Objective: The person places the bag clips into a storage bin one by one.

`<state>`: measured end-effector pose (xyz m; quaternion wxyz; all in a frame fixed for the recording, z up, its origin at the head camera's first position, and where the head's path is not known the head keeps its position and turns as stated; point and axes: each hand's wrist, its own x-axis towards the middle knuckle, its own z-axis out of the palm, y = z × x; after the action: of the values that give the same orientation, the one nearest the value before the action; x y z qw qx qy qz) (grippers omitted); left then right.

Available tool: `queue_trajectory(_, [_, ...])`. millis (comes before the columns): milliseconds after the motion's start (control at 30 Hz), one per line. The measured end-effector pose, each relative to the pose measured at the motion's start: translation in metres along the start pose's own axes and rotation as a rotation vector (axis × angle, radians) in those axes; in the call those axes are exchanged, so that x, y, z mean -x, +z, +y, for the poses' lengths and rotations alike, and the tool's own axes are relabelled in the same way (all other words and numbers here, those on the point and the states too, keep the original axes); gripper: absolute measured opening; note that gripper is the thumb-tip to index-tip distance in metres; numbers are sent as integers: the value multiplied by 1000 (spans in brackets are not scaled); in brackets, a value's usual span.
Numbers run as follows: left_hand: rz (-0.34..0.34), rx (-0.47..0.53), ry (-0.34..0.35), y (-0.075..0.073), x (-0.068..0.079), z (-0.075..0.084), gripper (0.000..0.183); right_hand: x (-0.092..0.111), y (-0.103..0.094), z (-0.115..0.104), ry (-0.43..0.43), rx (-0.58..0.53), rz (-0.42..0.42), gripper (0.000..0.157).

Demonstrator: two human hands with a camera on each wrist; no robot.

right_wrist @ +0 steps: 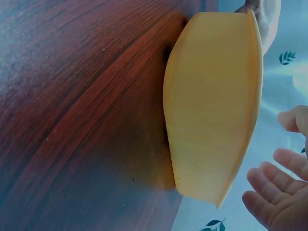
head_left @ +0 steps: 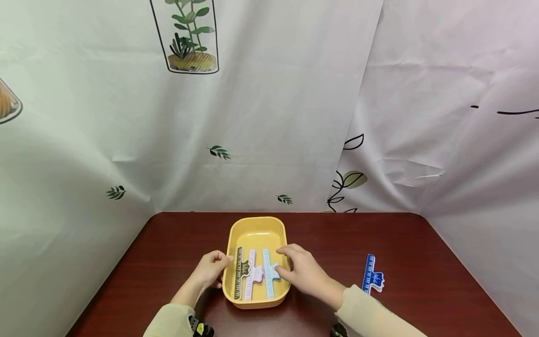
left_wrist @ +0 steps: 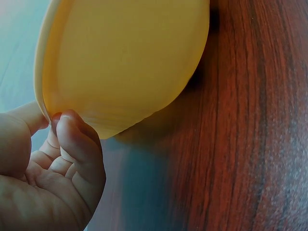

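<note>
A yellow plastic tub (head_left: pixel 257 239) sits on the table. My left hand (head_left: pixel 210 268) pinches its left rim; the left wrist view shows the thumb and fingertips on that edge (left_wrist: pixel 40 72). Three clips with piano-key bars lie in a row inside: a black one (head_left: pixel 238 278), a pink one (head_left: pixel 251 281) and a light blue one (head_left: pixel 267 276). Over the right rim hovers my right hand (head_left: pixel 304 271), fingers parted and nearest the light blue clip. Seen from the right wrist, its fingers (right_wrist: pixel 270 185) hold nothing and stand apart from the tub's wall (right_wrist: pixel 211 101).
Right of my right forearm, a dark blue clip (head_left: pixel 368 274) of the same shape lies on the dark red-brown wooden table (head_left: pixel 185 234), its lower end hidden by the sleeve. A white curtain (head_left: pixel 269 117) with plant prints hangs along the back and sides.
</note>
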<state>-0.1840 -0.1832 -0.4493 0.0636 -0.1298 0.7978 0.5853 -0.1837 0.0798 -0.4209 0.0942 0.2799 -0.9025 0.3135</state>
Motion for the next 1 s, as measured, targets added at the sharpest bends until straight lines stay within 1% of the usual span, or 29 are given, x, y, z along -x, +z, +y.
queue_trajectory(367, [0,-3,0,0,0,-1,22,4,-4,4,22,-8,9,39])
queue_trajectory(633, [3,-4,5,0,-1,-2,21,8,-4,8,20,-5,63,38])
queue_trajectory(800, [-1,-3,4,0,0,-1,21,10,-6,11,28,-7,78,37])
queue_trajectory(1000, [-4,-6,-1,-1,1,1,22,13,-9,14,72,-35,68,40])
